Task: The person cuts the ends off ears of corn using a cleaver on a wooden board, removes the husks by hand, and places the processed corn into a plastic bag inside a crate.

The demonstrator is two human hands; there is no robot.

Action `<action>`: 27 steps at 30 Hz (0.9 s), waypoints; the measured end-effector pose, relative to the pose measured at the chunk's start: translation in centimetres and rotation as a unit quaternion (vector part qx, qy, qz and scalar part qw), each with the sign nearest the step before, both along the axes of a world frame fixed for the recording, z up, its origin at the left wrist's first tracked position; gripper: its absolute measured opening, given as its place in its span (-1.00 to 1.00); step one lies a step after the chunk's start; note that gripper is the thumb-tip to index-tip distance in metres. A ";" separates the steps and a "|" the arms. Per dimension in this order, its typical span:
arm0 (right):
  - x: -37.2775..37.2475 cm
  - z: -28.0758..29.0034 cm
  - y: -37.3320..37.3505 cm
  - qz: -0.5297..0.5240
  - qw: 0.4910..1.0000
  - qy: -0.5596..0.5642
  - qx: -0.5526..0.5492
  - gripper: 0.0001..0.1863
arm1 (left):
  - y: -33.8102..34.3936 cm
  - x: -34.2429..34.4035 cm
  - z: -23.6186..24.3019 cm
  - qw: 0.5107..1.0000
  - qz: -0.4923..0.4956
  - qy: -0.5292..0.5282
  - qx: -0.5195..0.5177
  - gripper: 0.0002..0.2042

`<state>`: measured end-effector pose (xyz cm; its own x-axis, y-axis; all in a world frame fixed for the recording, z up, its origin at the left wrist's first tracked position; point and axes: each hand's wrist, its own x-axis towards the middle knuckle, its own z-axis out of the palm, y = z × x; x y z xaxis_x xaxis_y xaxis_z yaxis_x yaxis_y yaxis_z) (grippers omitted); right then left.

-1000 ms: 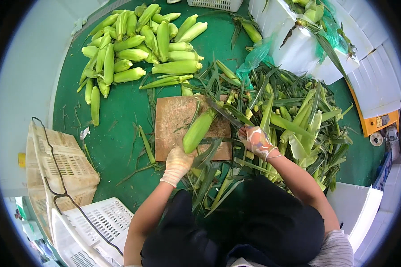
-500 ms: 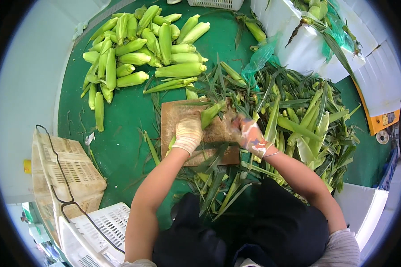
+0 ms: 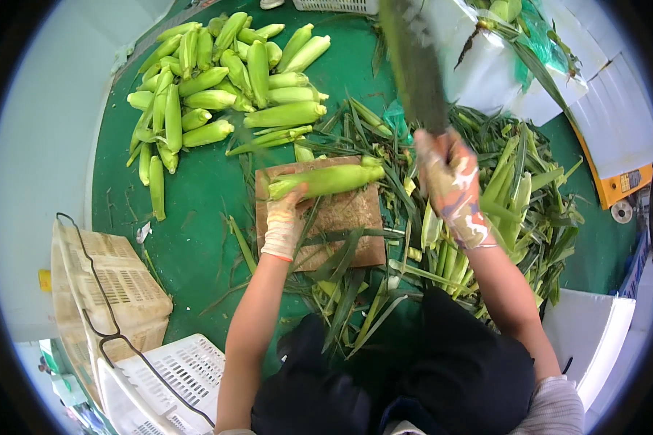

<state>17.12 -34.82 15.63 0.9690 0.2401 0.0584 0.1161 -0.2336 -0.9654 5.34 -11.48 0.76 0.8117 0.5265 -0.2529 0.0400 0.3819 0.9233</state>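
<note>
On a worn wooden board (image 3: 363, 212), an ear of corn in its green husk (image 3: 326, 181) lies crosswise, its stem end to the right. My left hand (image 3: 284, 221), in a pale glove, grips the ear's left end, its fingers partly hidden. My right hand (image 3: 451, 187), in a patterned glove, is closed around the handle of a big knife (image 3: 413, 72). The wide dark blade points away from me above the floor, smeared by motion and apart from the corn. Cut leaves and husks (image 3: 341, 264) lie over the board's near edge.
A heap of husked ears (image 3: 218, 94) lies far left on the green floor (image 3: 196, 254). Leaf and stalk scraps (image 3: 515, 196) pile up on the right. White foam boxes (image 3: 479, 65) stand far right, plastic crates (image 3: 116, 283) near left, with a black hooked rod (image 3: 98, 290) against them.
My right hand has come up and to the right, and the raised knife now shows clearly. The ear in my left hand has turned from slanted to nearly level across the board.
</note>
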 end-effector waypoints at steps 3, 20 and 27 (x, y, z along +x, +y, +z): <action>-1.7 0.2 1.0 -0.011 0.981 -0.019 0.192 -0.79 | 1.1 -1.7 -1.8 0.992 0.059 0.016 -0.110 -0.47; -4.7 -14.7 -1.0 0.279 0.863 -0.105 -0.408 -0.69 | 1.0 -6.0 13.8 0.953 -0.099 0.069 0.280 -0.66; -4.8 -5.5 3.9 0.403 0.903 0.049 -0.139 -0.28 | -1.4 -5.7 12.4 0.940 -0.200 0.088 0.261 -0.65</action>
